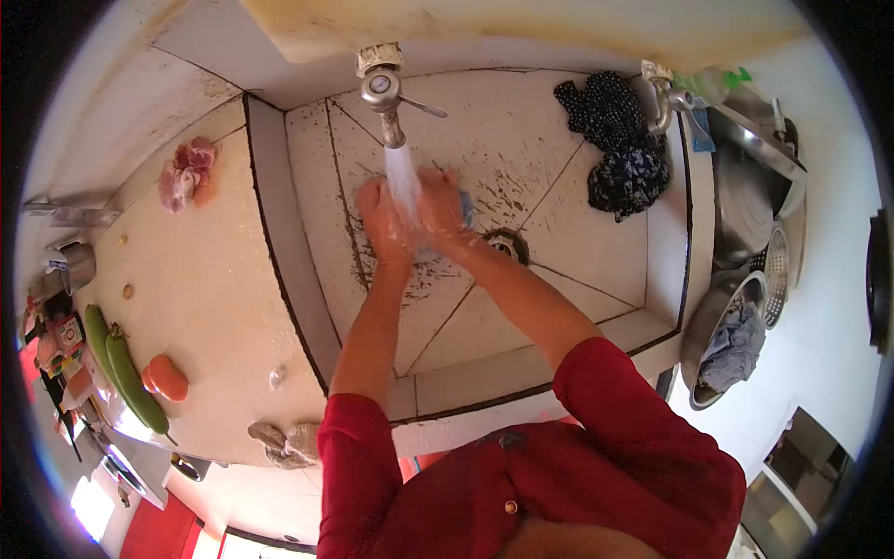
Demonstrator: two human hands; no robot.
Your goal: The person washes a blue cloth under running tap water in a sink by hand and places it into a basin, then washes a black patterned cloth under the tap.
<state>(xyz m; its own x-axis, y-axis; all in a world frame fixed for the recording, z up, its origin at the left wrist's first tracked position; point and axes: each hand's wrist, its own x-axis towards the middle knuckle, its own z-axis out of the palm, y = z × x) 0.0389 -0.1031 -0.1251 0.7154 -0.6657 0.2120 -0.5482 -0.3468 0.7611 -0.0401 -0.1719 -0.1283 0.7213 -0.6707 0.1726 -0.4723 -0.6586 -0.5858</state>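
Water pours from the tap (382,88) over both of my hands, low in the tiled sink (577,270). My left hand (382,222) is closed under the left side of the stream, and its fingers are partly hidden by the water. Close beside it, my right hand (441,210) is closed on a blue cloth (467,207), whose edge shows past the fingers. Whether the left hand also grips this cloth is hidden. The drain (506,246) lies just right of my right wrist.
A dark patterned cloth (629,172) hangs over the sink's right side by a second tap (663,101). Raw meat (186,174), green gourds (126,373) and a tomato (166,377) lie on the left counter. A steel bowl (694,359) holding a grey cloth stands right.
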